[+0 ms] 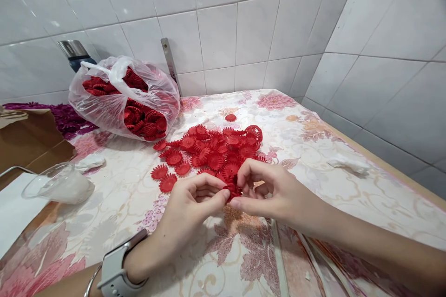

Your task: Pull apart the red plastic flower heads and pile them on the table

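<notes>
My left hand [197, 199], with a grey watch on its wrist, pinches a small red fabric flower [232, 191] between thumb and fingers. Curled around the flower's right side is my right hand [263, 188], its thumb and fingers close to the petals. Whether the right fingers grip it or only touch it is hard to see. Just beyond both hands lies a heap of red fabric flowers [214, 148] with toothed edges, partly hidden by my fingers. One loose flower [230, 118] rests behind the heap.
A plastic bag [167, 86] full of red flowers stands at back left, before a dark bottle [75, 53]. On the left are a clear cup [59, 185] with whitish contents, a cardboard box [31, 141] and purple flowers [66, 118]. Crumpled white tissue [349, 165] lies right. Tiled walls enclose the table.
</notes>
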Demonstrator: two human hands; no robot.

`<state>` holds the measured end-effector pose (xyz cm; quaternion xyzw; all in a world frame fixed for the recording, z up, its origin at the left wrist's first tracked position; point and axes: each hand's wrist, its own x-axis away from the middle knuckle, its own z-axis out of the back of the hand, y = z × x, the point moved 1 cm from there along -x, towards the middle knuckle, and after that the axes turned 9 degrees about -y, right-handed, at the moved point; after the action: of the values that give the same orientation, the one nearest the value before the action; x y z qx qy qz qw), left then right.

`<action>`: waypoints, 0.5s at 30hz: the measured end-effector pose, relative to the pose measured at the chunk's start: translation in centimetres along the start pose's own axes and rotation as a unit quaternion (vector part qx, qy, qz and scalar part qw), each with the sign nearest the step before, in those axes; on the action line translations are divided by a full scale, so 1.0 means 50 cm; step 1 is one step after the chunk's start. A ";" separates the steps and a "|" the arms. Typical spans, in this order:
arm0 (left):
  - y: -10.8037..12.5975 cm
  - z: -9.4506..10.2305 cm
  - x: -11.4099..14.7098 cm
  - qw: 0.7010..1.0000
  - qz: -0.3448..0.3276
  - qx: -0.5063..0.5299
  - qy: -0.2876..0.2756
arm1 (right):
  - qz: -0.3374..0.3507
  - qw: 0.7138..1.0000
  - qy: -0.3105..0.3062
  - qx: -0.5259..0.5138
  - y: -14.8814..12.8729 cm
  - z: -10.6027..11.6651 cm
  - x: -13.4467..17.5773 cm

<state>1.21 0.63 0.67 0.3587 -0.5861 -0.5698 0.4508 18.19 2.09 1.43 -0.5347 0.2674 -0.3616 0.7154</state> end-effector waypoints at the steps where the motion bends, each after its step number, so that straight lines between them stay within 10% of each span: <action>1: 0.000 -0.001 0.000 1.000 -0.006 -0.004 -0.004 | 0.005 1.000 -0.001 0.014 0.000 -0.002 0.000; 15: 0.005 0.007 -0.009 0.998 0.024 0.052 0.020 | 0.025 0.996 0.045 -0.070 0.006 0.010 0.002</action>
<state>1.05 1.22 0.86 0.3788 -0.6140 -0.5202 0.4570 18.70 2.33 1.29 -0.5596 0.3374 -0.3478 0.6723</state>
